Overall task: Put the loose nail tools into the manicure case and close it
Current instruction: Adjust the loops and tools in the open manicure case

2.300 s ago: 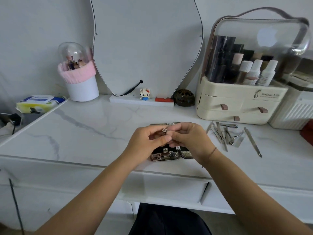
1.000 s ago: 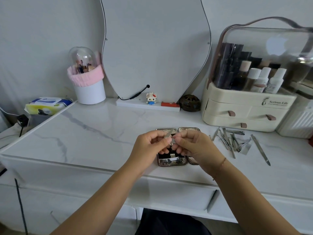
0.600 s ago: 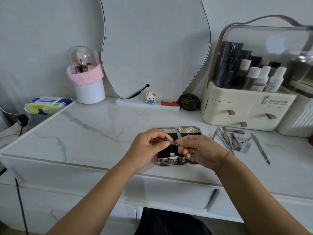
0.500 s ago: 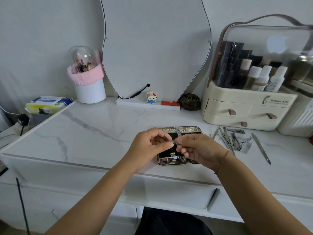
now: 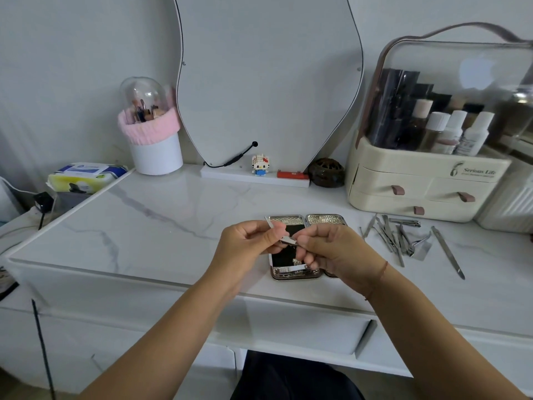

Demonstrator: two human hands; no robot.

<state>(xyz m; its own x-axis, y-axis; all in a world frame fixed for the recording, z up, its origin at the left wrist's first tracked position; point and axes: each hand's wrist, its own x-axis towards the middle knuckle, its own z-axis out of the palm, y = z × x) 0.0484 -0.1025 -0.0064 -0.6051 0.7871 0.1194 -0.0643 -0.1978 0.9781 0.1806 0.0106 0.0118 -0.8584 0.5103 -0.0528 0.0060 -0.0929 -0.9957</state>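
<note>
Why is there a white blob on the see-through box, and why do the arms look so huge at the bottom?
Head view: the blob is light glaring off the box's clear lid; the wide lens stretches the picture's edges, so forearms look huge; the left hand and right hand pinching the metal tool look sharp.

Your right hand (image 5: 337, 252) covers most of the right half of the case (image 5: 285, 220), and your left hand (image 5: 248, 249) hides part of its left edge. The tool (image 5: 287, 241) you're pinching shows only a tip and a short stretch between the fingers (image 5: 272, 236); its kind can't be told. What sits in the slots is too small to make out. The pile (image 5: 395, 238) overlaps too much to count. The organizer (image 5: 418, 174) runs off the right edge, the mirror (image 5: 265, 82) off the top, both forearms off the bottom.
</note>
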